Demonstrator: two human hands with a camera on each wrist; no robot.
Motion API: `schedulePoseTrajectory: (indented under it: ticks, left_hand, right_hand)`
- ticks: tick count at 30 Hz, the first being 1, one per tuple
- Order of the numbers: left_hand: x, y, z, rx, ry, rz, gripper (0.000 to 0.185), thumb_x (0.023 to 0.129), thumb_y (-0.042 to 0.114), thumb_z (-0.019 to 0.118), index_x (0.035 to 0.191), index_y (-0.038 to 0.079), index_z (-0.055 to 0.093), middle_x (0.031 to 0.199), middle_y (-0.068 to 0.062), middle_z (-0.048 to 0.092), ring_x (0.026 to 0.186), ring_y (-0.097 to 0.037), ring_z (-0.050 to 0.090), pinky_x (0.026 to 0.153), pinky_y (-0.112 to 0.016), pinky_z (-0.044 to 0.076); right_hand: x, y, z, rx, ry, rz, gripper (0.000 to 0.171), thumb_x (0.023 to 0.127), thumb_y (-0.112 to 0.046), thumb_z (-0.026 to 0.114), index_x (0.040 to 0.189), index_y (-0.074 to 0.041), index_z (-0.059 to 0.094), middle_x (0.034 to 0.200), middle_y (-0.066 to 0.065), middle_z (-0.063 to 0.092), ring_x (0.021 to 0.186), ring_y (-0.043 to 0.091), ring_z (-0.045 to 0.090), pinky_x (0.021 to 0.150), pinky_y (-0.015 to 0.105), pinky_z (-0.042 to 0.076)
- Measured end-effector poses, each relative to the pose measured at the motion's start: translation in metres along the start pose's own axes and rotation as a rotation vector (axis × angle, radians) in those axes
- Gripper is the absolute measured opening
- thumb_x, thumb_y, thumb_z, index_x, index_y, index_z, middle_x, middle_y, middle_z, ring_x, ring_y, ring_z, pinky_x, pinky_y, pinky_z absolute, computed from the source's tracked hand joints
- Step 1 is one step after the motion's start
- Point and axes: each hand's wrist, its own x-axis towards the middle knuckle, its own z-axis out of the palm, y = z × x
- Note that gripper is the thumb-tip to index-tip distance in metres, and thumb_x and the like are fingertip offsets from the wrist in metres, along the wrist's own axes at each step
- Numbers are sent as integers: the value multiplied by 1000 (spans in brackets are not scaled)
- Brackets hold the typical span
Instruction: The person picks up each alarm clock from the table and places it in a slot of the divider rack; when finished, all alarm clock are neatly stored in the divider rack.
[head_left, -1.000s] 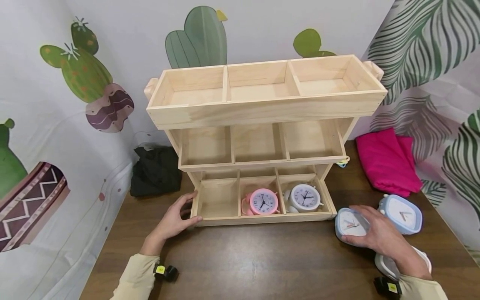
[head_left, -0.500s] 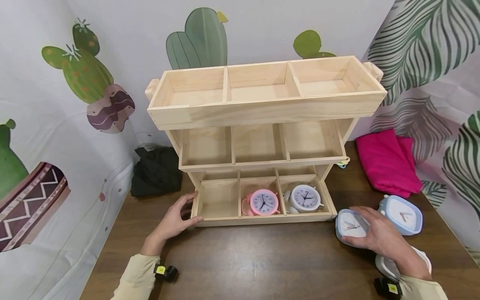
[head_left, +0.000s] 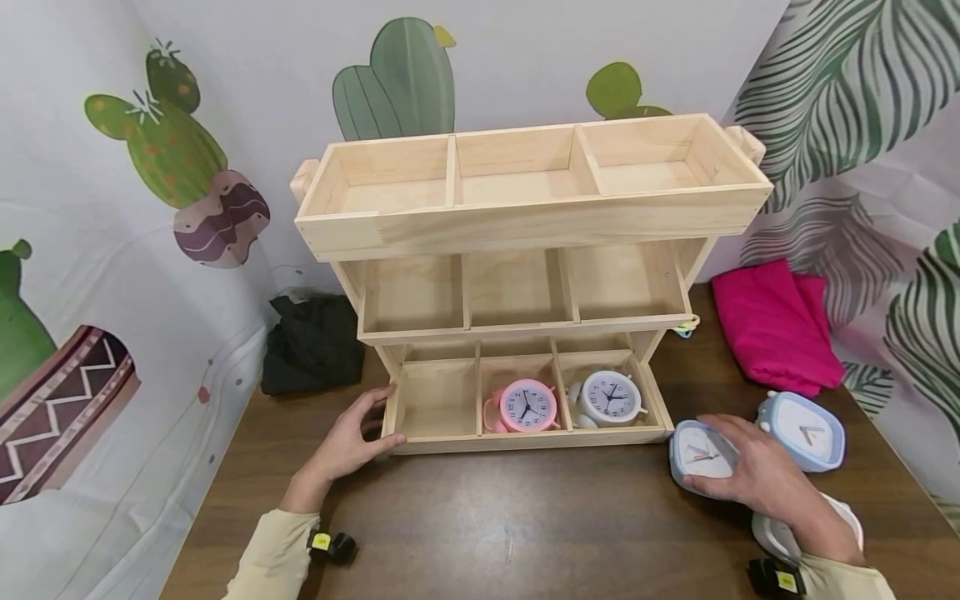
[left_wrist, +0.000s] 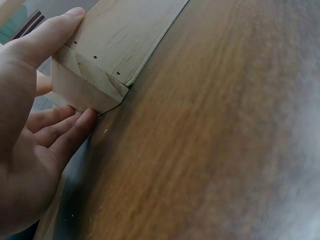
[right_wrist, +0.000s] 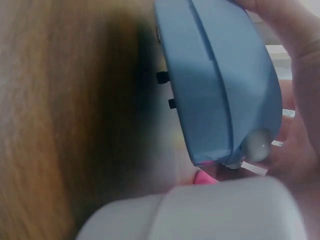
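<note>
Blue alarm clock [head_left: 699,457] sits tilted back, dial up, towards the right of the bench [head_left: 480,508], just beside the front right corner of a 3-tier wooden rack [head_left: 525,227]. From my remote post I see the right hand [head_left: 765,468] grasping it, thumb at the near edge, fingers at the far edge; I judge this spans the case securely and leaves most of the dial uncovered. I cannot tell whether the clock touches the bench. The left hand [head_left: 343,448] grips the rack's bottom left corner, thumb on the front board, probably steadying it. In the bottom tier, a pink clock [head_left: 528,406] occupies the middle compartment and a white clock [head_left: 611,397] the right, each seemingly kept apart by the dividers. A 2nd blue clock [head_left: 806,433] lies beyond the right hand.
</note>
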Motion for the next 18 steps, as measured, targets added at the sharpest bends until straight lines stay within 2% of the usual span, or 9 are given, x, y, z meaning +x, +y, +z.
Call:
schedulePoseTrajectory:
  ticks: [5, 18]
  left_hand:
    - [0, -1, 0, 2, 0, -8, 81, 78, 26, 84, 146, 12, 41, 143, -11, 46, 125, -31, 52, 93, -44, 54]
    - [0, -1, 0, -7, -6, -22, 82, 78, 27, 84, 146, 14, 40, 143, -10, 45, 126, -30, 51, 95, -46, 53]
  right_hand:
    - [0, -3, -2, -11, -8, 11, 89, 54, -52, 91, 123, -6, 60, 116, 21, 63, 103, 41, 59, 79, 57, 49]
    - [-3, -11, -11, 1, 21, -25, 90, 51, -46, 93, 124, -7, 60, 119, 20, 61, 106, 42, 56, 80, 54, 46]
